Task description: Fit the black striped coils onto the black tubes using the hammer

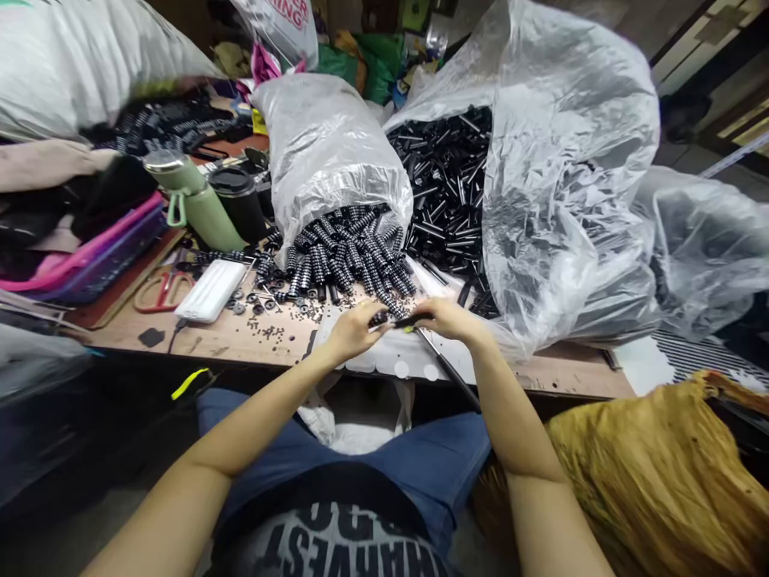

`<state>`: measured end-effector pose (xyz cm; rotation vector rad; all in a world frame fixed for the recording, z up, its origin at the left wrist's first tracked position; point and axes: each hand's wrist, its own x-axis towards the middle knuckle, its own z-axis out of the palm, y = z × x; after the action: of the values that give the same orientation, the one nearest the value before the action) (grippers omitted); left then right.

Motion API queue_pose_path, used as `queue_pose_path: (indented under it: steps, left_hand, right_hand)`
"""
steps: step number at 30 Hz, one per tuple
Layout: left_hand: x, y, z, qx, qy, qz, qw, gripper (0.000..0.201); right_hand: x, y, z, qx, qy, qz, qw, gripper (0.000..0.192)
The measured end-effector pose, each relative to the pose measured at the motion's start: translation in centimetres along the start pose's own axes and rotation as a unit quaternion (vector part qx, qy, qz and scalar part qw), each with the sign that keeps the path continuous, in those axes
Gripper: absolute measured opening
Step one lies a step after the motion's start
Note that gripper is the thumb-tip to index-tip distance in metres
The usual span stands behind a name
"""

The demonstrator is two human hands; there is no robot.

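A: Nearest the camera, what were the hands doing?

B: Both met at the tabletop's (240, 340) front edge. The left hand (352, 330) had its fingers pinched shut on a small black-and-white ribbed piece (380, 320); the right hand (448, 318) had its fingers closed round a thin dark rod (448, 370) that slanted down towards the lap. The two tips touched between the hands, over a white sheet (396, 357).

A: How would that step best have been done, by your reckoning?

B: I'd judge: keep the rod steady, line the piece's bore up with its tip, and slide it on straight rather than forcing it at an angle. Wrists resting on the edge would have helped.

A: And just beyond?

B: Loose little washers (252, 304) lay scattered left of the hands, near a white flat case (210, 290) and red-handled scissors (163, 290). Behind those, a heap of ribbed pieces (348, 252) spilled from a tipped plastic bag (328, 148).

A: Further back?

B: A green flask (192, 200) beside a black cup (239, 200) on the left, and a bigger clear bag (565, 176) full of plain black tubes (448, 180) on the right.
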<state>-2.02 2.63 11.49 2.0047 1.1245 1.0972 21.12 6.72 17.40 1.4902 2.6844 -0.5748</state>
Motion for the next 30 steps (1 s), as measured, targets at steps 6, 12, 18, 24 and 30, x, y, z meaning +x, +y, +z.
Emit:
queue_pose_path:
  steps: [6, 12, 18, 24, 30]
  left_hand:
    - [0.6, 0.6, 2.6, -0.309, -0.058, -0.291, 0.903, 0.029]
    - [-0.3, 0.8, 2.4, -0.381, -0.003, -0.322, 0.867, 0.039]
    - [-0.8, 1.8, 1.7, -0.489, 0.029, -0.271, 0.829, 0.048]
    - [-1.3, 2.3, 2.5, -0.484, 0.052, -0.328, 0.809, 0.043]
    - [-1.4, 3.6, 2.7, -0.518, 0.054, -0.358, 0.776, 0.033]
  right_hand:
    - [-1.2, -4.1, 1.3, 0.054, 0.168, -0.044, 0.983, 0.081]
    - [-1.6, -6.2, 4.9, 0.003, 0.206, -0.039, 0.978, 0.116]
    - [-2.6, -5.5, 6.2, 0.181, 0.254, -0.066, 0.948, 0.12]
    - [-3.3, -6.8, 8.0, 0.266, 0.263, -0.135, 0.918, 0.123]
    - [-3.1, -7.6, 8.6, 0.234, 0.268, -0.155, 0.922, 0.116]
